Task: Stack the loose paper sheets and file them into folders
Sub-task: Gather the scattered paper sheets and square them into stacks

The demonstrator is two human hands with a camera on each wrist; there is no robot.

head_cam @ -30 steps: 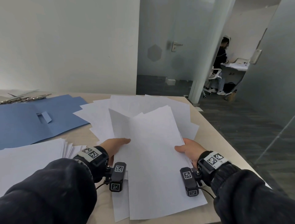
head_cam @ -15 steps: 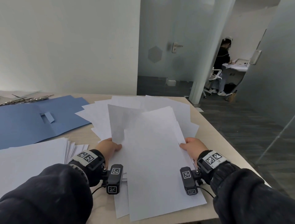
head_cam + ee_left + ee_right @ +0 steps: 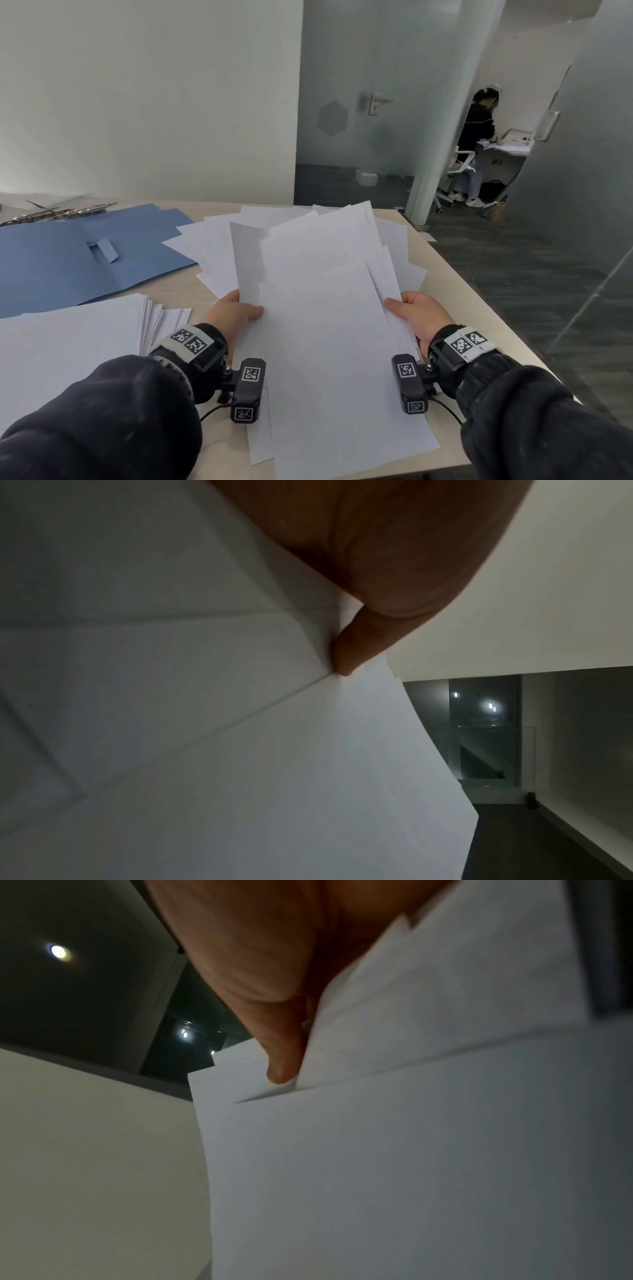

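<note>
A bundle of white paper sheets (image 3: 322,325) is raised off the table in front of me, its far edges uneven. My left hand (image 3: 236,313) grips the bundle's left edge, thumb on top. My right hand (image 3: 416,313) grips the right edge the same way. In the left wrist view a fingertip (image 3: 346,653) presses on the sheets (image 3: 240,750). In the right wrist view the thumb (image 3: 281,1053) pinches the sheets (image 3: 411,1150). More loose sheets (image 3: 205,246) lie fanned out under the bundle. An open blue folder (image 3: 68,260) lies at the far left.
A squared pile of paper (image 3: 68,342) lies at the near left. Metal binder clips (image 3: 58,212) sit beyond the folder. The beige table (image 3: 455,298) ends close on the right. A person (image 3: 476,144) sits at a desk in the far room.
Both hands have lifted the bundle's far end, so the sheets stand steeper. The left hand slid back from on top of the sheets and closed on the left edge.
</note>
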